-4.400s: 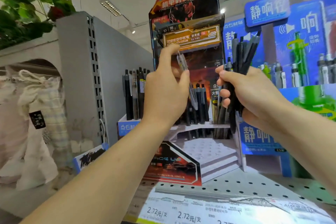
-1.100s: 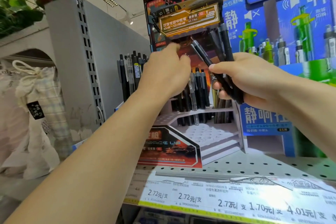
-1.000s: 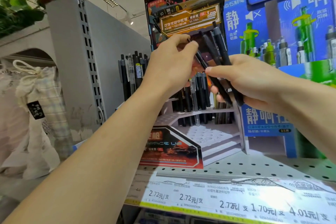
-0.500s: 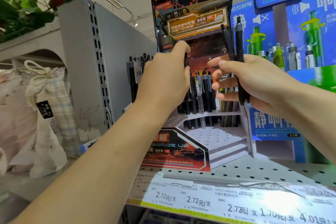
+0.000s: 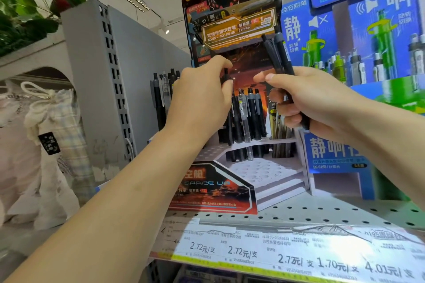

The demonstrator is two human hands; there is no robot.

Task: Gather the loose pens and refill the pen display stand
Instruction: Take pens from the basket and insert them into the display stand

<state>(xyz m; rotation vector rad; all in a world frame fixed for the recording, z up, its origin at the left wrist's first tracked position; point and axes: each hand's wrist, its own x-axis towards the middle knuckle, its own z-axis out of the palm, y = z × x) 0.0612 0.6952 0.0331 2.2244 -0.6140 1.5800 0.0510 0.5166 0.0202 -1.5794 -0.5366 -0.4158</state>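
Note:
The pen display stand (image 5: 232,187) is an orange and black cardboard unit on the shelf, with a white stepped base full of holes. Several black pens (image 5: 249,114) stand upright in its back row. My left hand (image 5: 202,99) pinches a single black pen (image 5: 226,74) by its top, holding it upright over the left part of that row. My right hand (image 5: 305,101) grips a small bunch of black pens (image 5: 277,51) that stick up above my fist, just right of the stand's middle.
A blue and green pen display (image 5: 358,71) stands right of the stand. More black pens (image 5: 162,94) stand behind my left wrist, beside a grey perforated shelf divider (image 5: 99,80). Cloth bags (image 5: 43,145) hang at left. Price labels (image 5: 287,257) line the shelf front.
My left hand took one pen from the bunch in my right hand and brought it down upright toward the stand's back row. The bunch in my right hand turned more upright.

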